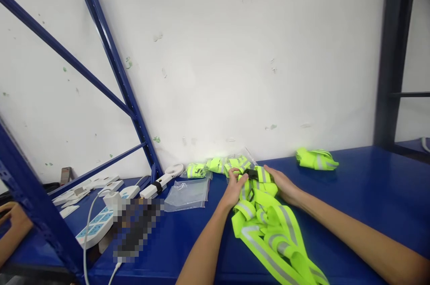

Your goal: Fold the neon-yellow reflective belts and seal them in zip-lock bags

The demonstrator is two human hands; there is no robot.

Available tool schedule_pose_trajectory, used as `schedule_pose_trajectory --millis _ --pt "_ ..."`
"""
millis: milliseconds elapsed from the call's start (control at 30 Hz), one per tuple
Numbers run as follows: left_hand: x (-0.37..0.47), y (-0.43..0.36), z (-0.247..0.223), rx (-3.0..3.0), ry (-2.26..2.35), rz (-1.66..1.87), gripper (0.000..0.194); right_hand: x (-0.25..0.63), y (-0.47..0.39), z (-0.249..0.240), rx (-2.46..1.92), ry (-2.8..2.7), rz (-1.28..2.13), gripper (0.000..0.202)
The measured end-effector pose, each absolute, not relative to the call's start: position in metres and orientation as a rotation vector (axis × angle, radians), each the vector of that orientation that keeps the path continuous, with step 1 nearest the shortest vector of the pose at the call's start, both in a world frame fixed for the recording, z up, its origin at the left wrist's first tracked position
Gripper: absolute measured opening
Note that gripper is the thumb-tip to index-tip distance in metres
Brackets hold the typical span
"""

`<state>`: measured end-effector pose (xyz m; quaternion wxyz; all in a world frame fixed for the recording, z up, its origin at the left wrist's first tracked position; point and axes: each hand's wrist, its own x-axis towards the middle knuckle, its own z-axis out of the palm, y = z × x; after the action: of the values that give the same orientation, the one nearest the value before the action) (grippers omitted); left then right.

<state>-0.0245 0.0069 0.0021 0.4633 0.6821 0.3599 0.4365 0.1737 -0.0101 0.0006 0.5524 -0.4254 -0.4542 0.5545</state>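
A tangle of neon yellow-green straps [268,231] with silver stripes lies on the blue table and runs toward its front edge. My left hand [235,186] grips the top left of the straps, its fingers bent around them beside a black buckle [251,174]. On the other side, my right hand [280,182] holds the straps' upper right part, its fingertips partly hidden behind the fabric. Behind my hands, folded yellow-green bundles [217,165] in clear plastic rest near the wall. Another folded bundle [316,159] lies farther right.
A clear plastic bag [188,194] lies left of my hands, near a white handheld fan [174,170]. Farther left are a power strip [97,227], cables and a blurred dark object [137,231]. Blue rack posts [117,65] stand at left. Another person's hand [16,227] shows at the left edge.
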Motion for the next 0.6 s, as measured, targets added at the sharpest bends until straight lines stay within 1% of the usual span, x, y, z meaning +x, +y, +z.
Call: schedule_pose_trajectory --millis 67,100,167,200,233,300,400,500,600 --pt "-0.027 0.008 0.001 1.637 0.890 1.063 0.062 0.175 -0.017 0.004 -0.971 -1.159 1.340 0.047" --pt "-0.029 0.008 0.002 1.653 0.894 1.051 0.066 0.176 -0.020 0.007 -0.924 -1.206 1.370 0.053" --pt "-0.032 0.009 0.005 1.749 0.888 1.020 0.074 0.178 -0.027 0.014 -0.819 -1.329 1.445 0.070" --pt "-0.034 0.009 0.007 1.803 0.874 1.015 0.074 0.179 -0.029 0.017 -0.783 -1.401 1.460 0.076" --pt "-0.035 0.009 0.009 1.846 0.856 1.016 0.073 0.180 -0.030 0.020 -0.769 -1.470 1.441 0.076" --pt "-0.037 0.009 0.013 1.892 0.855 1.031 0.071 0.180 -0.031 0.023 -0.793 -1.589 1.305 0.068" --pt "-0.039 0.012 0.016 1.900 1.012 1.090 0.065 0.179 -0.028 0.023 -0.886 -1.694 0.924 0.053" --pt "-0.040 0.018 0.015 1.852 1.167 1.134 0.055 0.179 -0.025 0.021 -1.052 -1.651 0.521 0.040" --pt "-0.042 0.025 0.012 1.803 1.188 1.148 0.046 0.181 -0.025 0.021 -1.157 -1.616 0.199 0.034"
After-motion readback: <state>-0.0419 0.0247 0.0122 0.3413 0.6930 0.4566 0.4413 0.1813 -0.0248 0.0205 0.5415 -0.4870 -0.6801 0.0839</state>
